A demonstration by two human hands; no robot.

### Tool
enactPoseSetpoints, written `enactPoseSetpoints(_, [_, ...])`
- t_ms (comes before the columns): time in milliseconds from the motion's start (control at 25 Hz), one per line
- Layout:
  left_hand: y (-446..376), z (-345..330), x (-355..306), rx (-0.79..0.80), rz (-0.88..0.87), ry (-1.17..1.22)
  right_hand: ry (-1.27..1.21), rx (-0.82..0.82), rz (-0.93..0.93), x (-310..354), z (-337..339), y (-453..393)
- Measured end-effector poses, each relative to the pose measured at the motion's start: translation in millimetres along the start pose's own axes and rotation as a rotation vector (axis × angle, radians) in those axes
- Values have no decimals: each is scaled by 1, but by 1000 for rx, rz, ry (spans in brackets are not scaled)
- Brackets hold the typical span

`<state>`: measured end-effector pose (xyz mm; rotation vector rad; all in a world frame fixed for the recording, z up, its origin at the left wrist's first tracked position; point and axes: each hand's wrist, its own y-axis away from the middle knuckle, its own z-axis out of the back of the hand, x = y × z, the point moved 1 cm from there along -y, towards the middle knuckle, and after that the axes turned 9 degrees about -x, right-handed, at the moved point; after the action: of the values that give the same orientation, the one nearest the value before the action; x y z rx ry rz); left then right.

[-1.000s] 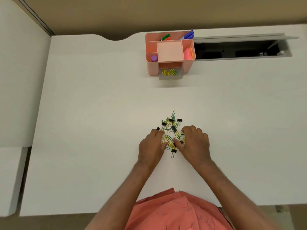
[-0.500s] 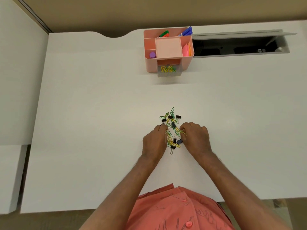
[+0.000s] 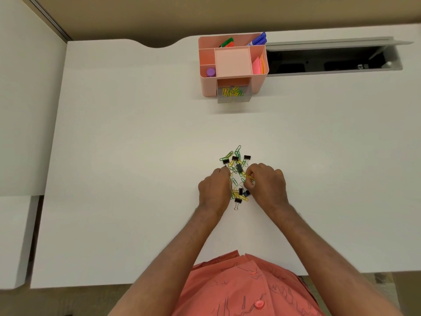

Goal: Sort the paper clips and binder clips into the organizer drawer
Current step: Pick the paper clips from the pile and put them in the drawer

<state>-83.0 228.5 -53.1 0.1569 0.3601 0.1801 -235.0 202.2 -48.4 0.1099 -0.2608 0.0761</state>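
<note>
The right hand [image 3: 266, 185] is pinching a yellow wire paper clip [image 3: 248, 176] from the mixed clip pile [image 3: 237, 169]; the left hand [image 3: 215, 188] is curling closed beside it, contents unclear. Next: carrying to the clear plastic drawer [image 3: 233, 96].

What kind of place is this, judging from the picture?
Probably an office workstation: a white desk with a cable hatch, a pink desk organizer holding markers and sticky notes, and a pile of clips.

Looks like an office: a white desk [image 3: 136, 156] is carrying a pink desk organizer [image 3: 232, 65] holding markers [image 3: 258, 39] and sticky notes [image 3: 257, 65] (a cable hatch [image 3: 330, 58] is sitting open behind).
</note>
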Motion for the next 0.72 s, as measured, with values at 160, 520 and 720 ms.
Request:
enactPoseSetpoints(160, [1, 1, -2, 9, -5, 29, -22, 15, -11, -1, 0, -3])
enactPoseSetpoints(520, [5, 6, 8, -15, 76, 10, -237, 32, -130, -11, 7, -5])
enactPoseSetpoints(720, [-4, 6, -2, 41, 48, -30, -203, 49, -120, -5, 7, -8])
